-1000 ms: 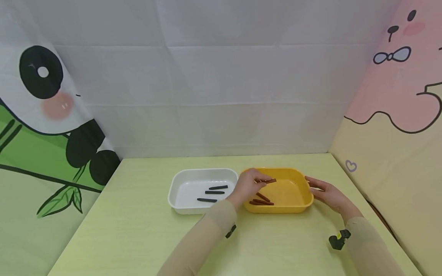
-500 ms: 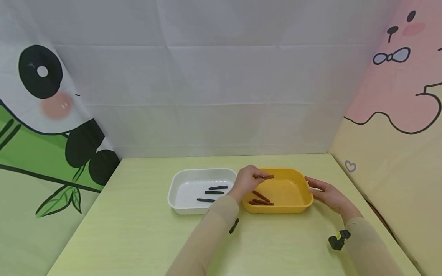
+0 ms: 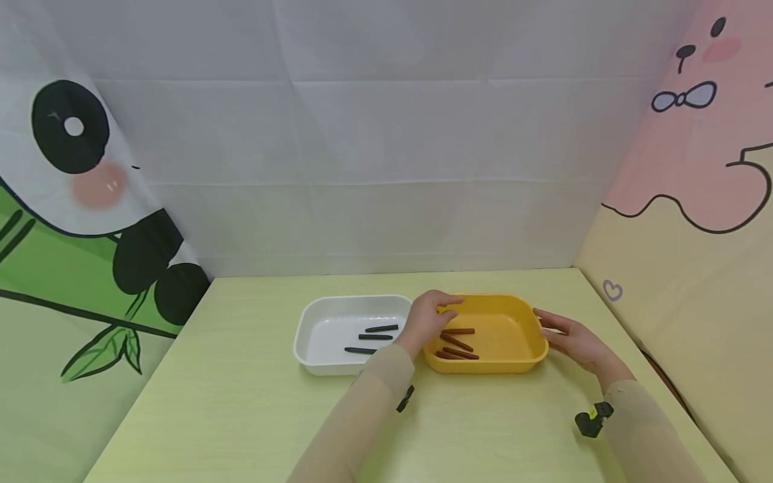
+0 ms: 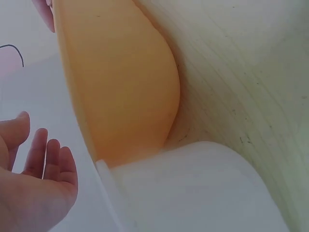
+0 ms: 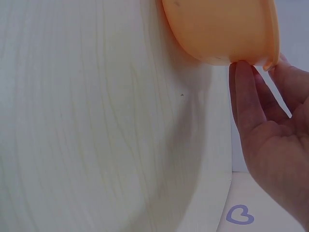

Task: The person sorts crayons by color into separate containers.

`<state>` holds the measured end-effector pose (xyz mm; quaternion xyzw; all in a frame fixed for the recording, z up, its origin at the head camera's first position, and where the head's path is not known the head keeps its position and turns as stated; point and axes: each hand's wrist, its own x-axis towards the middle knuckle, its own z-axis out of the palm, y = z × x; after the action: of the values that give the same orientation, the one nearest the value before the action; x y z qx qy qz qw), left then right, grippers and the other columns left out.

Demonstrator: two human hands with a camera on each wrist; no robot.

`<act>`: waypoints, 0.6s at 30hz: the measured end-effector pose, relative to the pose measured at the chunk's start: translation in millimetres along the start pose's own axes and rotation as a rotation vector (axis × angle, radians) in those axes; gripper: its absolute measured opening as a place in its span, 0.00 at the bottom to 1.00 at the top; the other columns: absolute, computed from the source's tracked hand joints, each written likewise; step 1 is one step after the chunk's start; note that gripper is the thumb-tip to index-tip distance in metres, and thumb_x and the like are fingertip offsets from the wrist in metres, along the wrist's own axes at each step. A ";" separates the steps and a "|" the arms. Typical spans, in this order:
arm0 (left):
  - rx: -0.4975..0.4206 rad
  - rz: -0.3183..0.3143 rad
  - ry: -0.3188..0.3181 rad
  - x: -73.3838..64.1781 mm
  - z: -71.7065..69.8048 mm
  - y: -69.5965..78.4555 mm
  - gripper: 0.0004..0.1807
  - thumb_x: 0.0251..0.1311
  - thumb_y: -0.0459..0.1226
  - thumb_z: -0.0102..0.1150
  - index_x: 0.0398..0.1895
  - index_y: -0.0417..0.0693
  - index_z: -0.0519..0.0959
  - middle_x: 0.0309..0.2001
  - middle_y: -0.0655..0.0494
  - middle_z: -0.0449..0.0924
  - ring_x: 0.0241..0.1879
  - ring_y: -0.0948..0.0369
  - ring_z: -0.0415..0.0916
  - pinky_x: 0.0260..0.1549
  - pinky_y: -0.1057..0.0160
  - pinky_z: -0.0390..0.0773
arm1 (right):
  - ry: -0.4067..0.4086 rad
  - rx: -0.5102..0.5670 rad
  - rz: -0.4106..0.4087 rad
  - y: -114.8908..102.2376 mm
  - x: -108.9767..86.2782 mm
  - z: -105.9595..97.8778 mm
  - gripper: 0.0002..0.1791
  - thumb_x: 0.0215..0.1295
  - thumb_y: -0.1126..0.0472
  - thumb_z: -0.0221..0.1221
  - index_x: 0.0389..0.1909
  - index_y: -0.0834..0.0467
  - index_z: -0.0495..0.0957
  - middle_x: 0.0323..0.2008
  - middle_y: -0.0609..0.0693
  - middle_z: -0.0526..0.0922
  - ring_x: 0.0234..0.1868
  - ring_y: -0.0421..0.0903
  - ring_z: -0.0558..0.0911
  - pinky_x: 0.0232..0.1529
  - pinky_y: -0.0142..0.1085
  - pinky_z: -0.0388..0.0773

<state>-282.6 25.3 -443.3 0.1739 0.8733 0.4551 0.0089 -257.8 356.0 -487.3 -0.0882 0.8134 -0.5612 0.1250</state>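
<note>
A yellow tray [image 3: 513, 335] holds several thin brown crayons [image 3: 460, 347] by its left end. Above that end is my left hand [image 3: 426, 318], thumb and fingers parted, with nothing between them. In the left wrist view the same hand [image 4: 43, 188] shows its fingers loosely bent, beside the tray rims. My right hand [image 3: 576, 341] touches the yellow tray's right end; in the right wrist view its fairly straight fingers [image 5: 247, 92] meet the outer wall, the thumb near the rim. To the left, a white tray [image 3: 320, 335] carries 3 black crayons [image 3: 376, 337], partly beside my left wrist.
Both trays stand side by side on a pale yellow-green table [image 3: 241, 416]. A plain light cloth wall [image 3: 386, 168] rises behind it, with cartoon-printed panels at both sides. Each wrist wears a small black device [image 3: 594, 420].
My left hand has let go of a brown crayon, which now lies in the yellow tray behind the others. The hand has drawn slightly left. My right hand stays at the tray's end.
</note>
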 end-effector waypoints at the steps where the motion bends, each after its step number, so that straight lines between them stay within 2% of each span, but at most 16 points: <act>1: -0.005 0.003 -0.001 -1.2 -0.8 -0.2 0.15 0.67 0.34 0.61 0.55 0.50 0.84 0.53 0.56 0.79 0.56 0.55 0.74 0.56 0.58 0.75 | -0.003 -0.002 0.001 0.0 0.2 -0.2 0.34 0.76 0.60 0.54 0.75 0.67 0.53 0.73 0.69 0.54 0.63 0.43 0.72 0.55 0.30 0.75; 5: -0.029 0.028 -0.002 -6.2 -4.6 -0.4 0.15 0.67 0.34 0.61 0.56 0.49 0.83 0.53 0.56 0.79 0.55 0.56 0.75 0.53 0.62 0.77 | -0.005 0.000 0.004 0.2 1.3 -0.9 0.34 0.76 0.59 0.54 0.75 0.67 0.53 0.73 0.70 0.53 0.62 0.40 0.72 0.55 0.30 0.75; 12: -0.084 0.072 0.001 -19.7 -15.5 -3.3 0.15 0.67 0.34 0.61 0.56 0.45 0.83 0.55 0.54 0.80 0.55 0.54 0.75 0.53 0.59 0.77 | 0.003 -0.044 -0.004 -2.5 0.2 -1.3 0.34 0.76 0.58 0.54 0.75 0.67 0.54 0.73 0.69 0.55 0.69 0.63 0.63 0.56 0.32 0.75; 18: -0.062 0.101 -0.008 -33.7 -30.4 -16.7 0.15 0.68 0.35 0.61 0.56 0.45 0.82 0.52 0.53 0.81 0.51 0.54 0.76 0.48 0.61 0.79 | 0.021 -0.147 -0.062 -8.4 -2.7 -2.0 0.32 0.75 0.60 0.54 0.73 0.70 0.57 0.69 0.72 0.60 0.65 0.68 0.66 0.55 0.37 0.77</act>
<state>-261.2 -18.1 -443.6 0.2192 0.8489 0.4810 -0.0049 -255.9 355.7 -478.5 -0.1164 0.8507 -0.5043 0.0922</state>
